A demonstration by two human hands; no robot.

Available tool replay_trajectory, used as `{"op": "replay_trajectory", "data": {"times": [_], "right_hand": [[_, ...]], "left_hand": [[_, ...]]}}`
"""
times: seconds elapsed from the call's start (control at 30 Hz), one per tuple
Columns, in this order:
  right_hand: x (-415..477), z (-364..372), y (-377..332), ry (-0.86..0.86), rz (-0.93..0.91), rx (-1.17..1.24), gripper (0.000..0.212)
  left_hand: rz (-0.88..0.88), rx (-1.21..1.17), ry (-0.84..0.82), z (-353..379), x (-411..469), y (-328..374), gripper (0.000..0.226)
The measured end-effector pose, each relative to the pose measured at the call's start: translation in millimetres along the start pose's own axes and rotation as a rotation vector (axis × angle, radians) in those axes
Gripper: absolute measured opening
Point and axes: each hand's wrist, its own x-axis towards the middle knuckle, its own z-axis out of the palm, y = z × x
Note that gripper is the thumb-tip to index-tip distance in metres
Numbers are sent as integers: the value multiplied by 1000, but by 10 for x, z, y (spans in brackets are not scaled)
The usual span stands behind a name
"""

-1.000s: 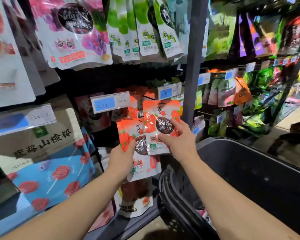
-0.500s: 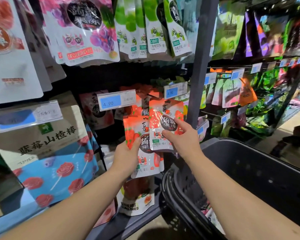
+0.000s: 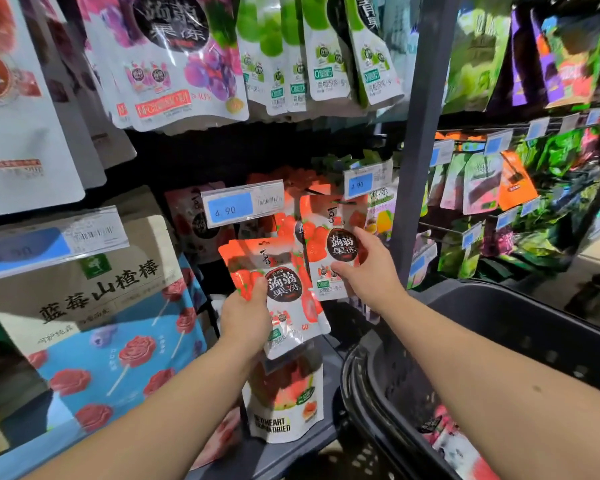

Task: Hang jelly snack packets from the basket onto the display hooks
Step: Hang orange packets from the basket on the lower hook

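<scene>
Down at the lower right of the frame we have the dark basket (image 3: pixel 499 341), with a few more pink packets (image 3: pixel 458 441) showing in its bottom. Closer to the centre, our left hand (image 3: pixel 245 318) is clamped on a small stack of red jelly packets (image 3: pixel 281 289), thumb over the front, held below the blue price tag (image 3: pixel 242 206) that reads 4.90. Just to its right, our right hand (image 3: pixel 368 271) pinches a single red packet (image 3: pixel 329 244) by its lower half and lifts its top toward the hook behind the second price tag (image 3: pixel 368 180), where red packets of the same kind already hang. The hook's tip and the packet's hang hole are hidden, so we cannot tell whether it is threaded yet.

The risk, as we judge it, is missing the hole: the grip sits low, so the floppy top may fold against the tag instead of sliding on. The loosely fanned stack on the left could also slip and drop a packet.

The black circle on the red packets reads 蒟蒻果冻. Lower centre, a pouch (image 3: pixel 284 400) reads "HEART ... DRIED". At the left, a brown and blue bag (image 3: pixel 94 306) reads 蓝莓山楂棒. Farther up, purple and green bags hang along the top of the frame.
</scene>
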Motion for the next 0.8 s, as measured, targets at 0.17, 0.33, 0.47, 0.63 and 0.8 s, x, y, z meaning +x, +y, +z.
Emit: {"op": "replay_trajectory", "data": {"times": [0.17, 0.33, 0.47, 0.63, 0.8], "right_hand": [[331, 183, 66, -4, 54, -85, 55], [484, 396, 76, -21, -24, -225, 66], [531, 484, 46, -32, -5, -213, 71], [379, 351, 61, 5, 47, -197, 43], [-148, -34, -149, -21, -30, 12, 28]], "left_hand": [[-134, -192, -16, -14, 123, -78, 37], [-120, -239, -110, -29, 138, -121, 39], [-113, -252, -119, -34, 124, -135, 31], [-93, -228, -115, -20, 85, -106, 41], [-79, -177, -117, 30, -115, 3, 39]]}}
